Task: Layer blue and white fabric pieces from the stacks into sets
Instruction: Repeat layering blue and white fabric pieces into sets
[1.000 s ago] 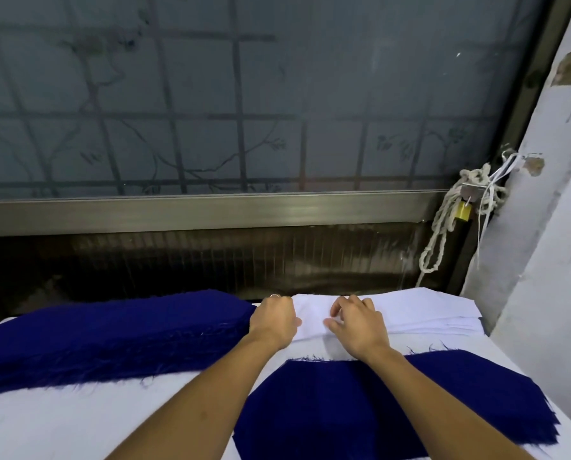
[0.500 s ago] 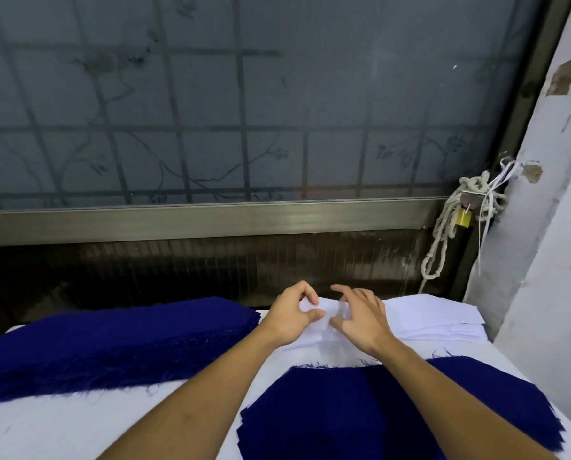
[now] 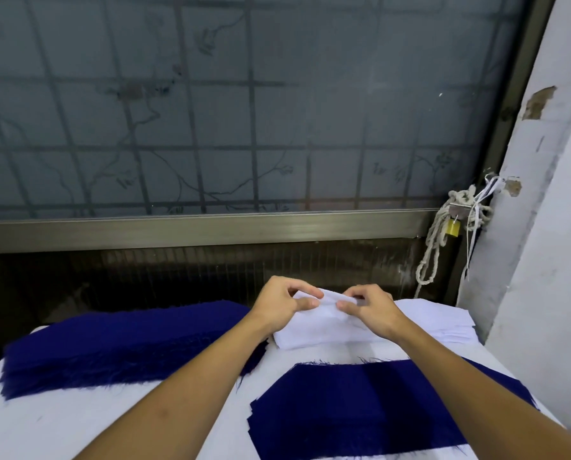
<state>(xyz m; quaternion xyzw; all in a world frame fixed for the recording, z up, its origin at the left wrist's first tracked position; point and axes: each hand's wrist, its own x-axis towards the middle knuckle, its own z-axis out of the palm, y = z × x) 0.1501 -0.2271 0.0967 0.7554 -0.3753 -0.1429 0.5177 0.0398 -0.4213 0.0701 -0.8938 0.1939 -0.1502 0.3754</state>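
A stack of white fabric pieces [image 3: 436,322] lies at the far right of the white table [image 3: 78,419]. My left hand [image 3: 279,307] and my right hand [image 3: 372,308] each pinch the far edge of the top white piece [image 3: 324,327] and lift it off the stack. A thick stack of dark blue fabric [image 3: 118,346] lies at the far left. In front of me a flat pile of blue pieces [image 3: 360,413] rests on the table, partly under my right forearm.
A frosted window with a metal grid and a metal sill [image 3: 211,227] rises just behind the table. A knotted rope with a brass padlock [image 3: 451,227] hangs at the right. A white wall [image 3: 549,260] borders the table's right side.
Both hands went from resting on the white stack to pinching its top piece and raising its far edge. The view has tilted down slightly.
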